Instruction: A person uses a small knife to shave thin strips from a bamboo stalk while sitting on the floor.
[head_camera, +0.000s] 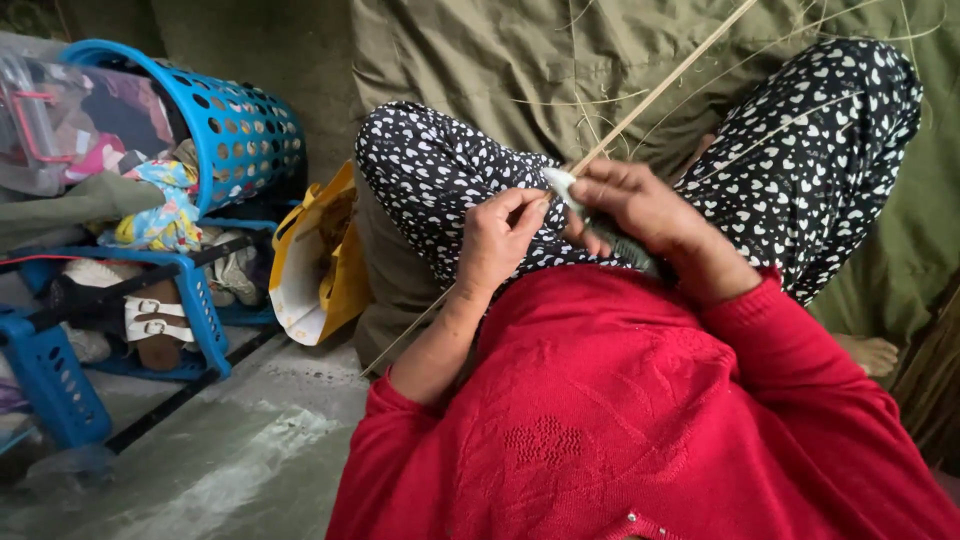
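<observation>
I sit cross-legged in black trousers with white hearts and a red sweater. A long thin pale stick (665, 85) runs from the upper right down across my lap to the floor at the lower left. My left hand (497, 238) pinches the stick at my lap, fingers closed on it. My right hand (640, 205) is closed around a small tool with a whitish wrapped end (560, 180), held against the stick just above my left hand. Thin pale shavings and fibres lie on the olive cloth (520, 50) ahead.
A blue perforated plastic basket (240, 125) stuffed with clothes stands at the left on a blue rack (200, 300) holding sandals. A yellow bag (320, 260) leans beside my left knee. Grey concrete floor (230, 450) is at the lower left. A bare foot (870, 352) shows at the right.
</observation>
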